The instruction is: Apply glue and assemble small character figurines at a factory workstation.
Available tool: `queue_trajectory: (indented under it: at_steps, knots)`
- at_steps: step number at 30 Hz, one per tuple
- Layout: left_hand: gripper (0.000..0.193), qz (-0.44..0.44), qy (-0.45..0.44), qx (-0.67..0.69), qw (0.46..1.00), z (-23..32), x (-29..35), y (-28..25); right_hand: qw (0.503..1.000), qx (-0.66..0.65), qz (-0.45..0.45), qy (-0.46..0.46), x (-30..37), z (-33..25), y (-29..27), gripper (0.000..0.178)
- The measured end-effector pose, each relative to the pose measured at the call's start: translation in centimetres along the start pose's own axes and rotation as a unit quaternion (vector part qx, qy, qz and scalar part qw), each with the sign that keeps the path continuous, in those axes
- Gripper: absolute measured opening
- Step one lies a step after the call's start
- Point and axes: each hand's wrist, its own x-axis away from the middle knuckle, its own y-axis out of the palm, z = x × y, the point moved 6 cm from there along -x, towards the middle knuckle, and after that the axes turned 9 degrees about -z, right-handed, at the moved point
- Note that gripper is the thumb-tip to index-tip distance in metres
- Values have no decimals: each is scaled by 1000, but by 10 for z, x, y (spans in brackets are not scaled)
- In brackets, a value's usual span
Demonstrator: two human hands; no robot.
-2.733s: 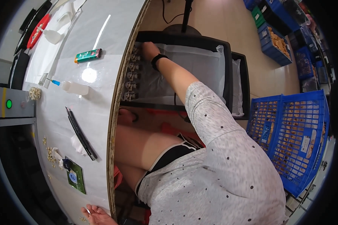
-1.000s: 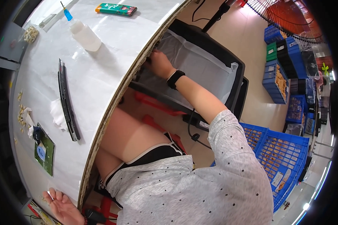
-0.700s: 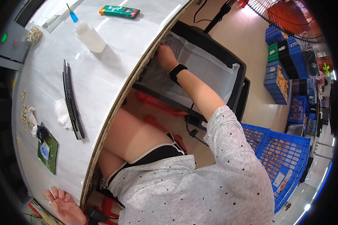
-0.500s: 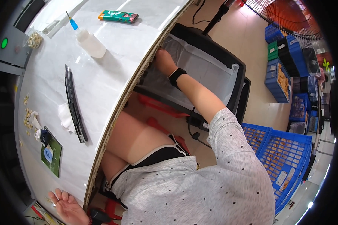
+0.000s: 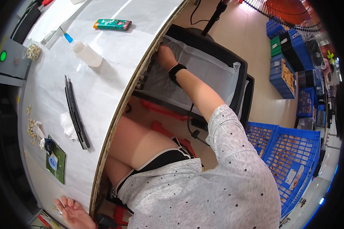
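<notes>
My right hand point(image 5: 166, 57), with a black band at the wrist, reaches to the table's edge over a black bin point(image 5: 218, 49) lined with a white sheet point(image 5: 210, 76). Its fingers are hidden by the edge, so what they touch does not show. Palm up at the near left corner of the white table point(image 5: 111, 68), my left hand point(image 5: 75, 214) has its fingers loosely curled and apart, apparently holding nothing. The closest item to it is a green board point(image 5: 61, 176) bearing a round blue piece. Beyond lie a long slim black tool point(image 5: 75, 114) and a crumpled tissue point(image 5: 67, 128).
On the table are a squeeze bottle point(image 5: 88, 55) with a blue needle tip, a teal packet point(image 5: 112, 24), scattered cream pieces point(image 5: 30, 131) and a heap of them point(image 5: 33, 52). Blue crates point(image 5: 294, 160) stand at right, below a fan point(image 5: 284, 13).
The view has shifted slightly, so the table items sit a little differently in the picture. Both hands keep nearly the same places; the right wrist has turned slightly at the table's edge.
</notes>
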Motion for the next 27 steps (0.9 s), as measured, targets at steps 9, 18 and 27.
queue_trajectory:
  at_steps: [9, 18, 27]
  knots:
    - [24, 6, -14, 16, 1000, -3, 0, -5, 993, 21, 110, 30, -1, 15, -26, 22]
    - [23, 16, -1, 7, 1000, 1, 1, -3, 998, -11, 1, 64, -21, 27, -11, 23]
    - [21, 37, 9, 3, 999, -4, 5, -3, 1000, 3, -3, 24, -10, 14, -31, 15]
